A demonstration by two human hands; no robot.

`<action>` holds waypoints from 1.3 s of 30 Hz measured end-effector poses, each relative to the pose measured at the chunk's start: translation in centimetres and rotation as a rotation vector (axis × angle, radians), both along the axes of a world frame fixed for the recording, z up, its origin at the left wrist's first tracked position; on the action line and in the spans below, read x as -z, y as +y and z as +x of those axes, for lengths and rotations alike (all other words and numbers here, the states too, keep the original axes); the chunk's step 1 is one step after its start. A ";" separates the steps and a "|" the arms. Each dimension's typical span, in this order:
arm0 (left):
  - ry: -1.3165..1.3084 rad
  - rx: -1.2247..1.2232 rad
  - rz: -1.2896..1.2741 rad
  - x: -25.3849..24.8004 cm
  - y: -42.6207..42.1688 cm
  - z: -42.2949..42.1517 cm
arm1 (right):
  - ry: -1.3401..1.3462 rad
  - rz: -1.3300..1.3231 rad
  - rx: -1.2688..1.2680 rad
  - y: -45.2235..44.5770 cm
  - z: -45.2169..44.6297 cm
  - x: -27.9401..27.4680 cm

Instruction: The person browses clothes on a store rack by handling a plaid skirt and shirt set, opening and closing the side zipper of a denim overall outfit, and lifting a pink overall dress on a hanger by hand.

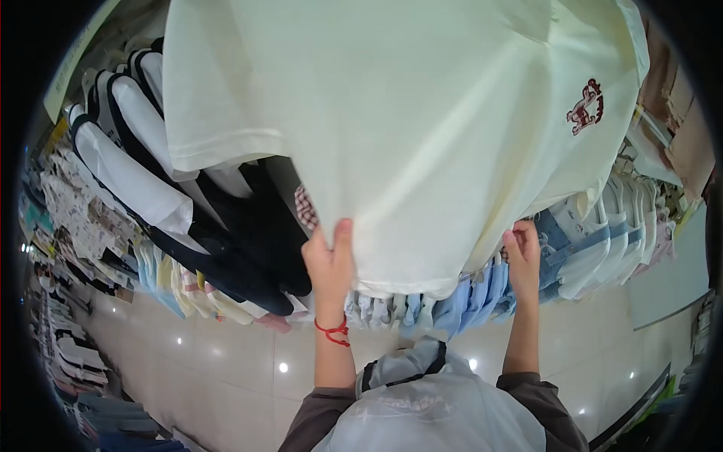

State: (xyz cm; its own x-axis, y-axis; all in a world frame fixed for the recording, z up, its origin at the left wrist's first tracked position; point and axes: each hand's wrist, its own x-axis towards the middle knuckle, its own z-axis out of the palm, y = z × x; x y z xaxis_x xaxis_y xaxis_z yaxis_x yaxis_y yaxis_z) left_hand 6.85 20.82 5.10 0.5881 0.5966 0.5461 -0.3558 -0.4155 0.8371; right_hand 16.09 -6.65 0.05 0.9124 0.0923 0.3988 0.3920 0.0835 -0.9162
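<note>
A cream T-shirt with a small dark-red embroidered motif hangs spread before me and fills the upper middle of the view. My left hand, with a red cord bracelet at the wrist, is closed on the shirt's left side edge, thumb on the front. Just above it a bit of red-and-white checked fabric shows from behind. My right hand pinches the lower right edge of the same shirt; its fingertips are partly hidden by the cloth.
White-and-black garments hang on the left, close to the shirt. Blue and white clothes hang on the right. More garments line the far left. Below is a shiny tiled floor. A pale panel stands at right.
</note>
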 end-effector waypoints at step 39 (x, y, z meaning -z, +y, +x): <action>0.290 0.001 -0.080 8.2 -3.0 -10.9 | 0.026 0.053 0.327 -11.2 -6.7 6.1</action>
State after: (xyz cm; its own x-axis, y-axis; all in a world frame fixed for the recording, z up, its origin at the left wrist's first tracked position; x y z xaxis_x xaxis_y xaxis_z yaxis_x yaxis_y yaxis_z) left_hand -4.00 17.86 -3.09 0.7132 0.6303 0.3067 -0.0978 -0.3438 0.9339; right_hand 9.40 -17.88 -6.09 0.9002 -0.2270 0.3717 0.3826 0.0046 -0.9239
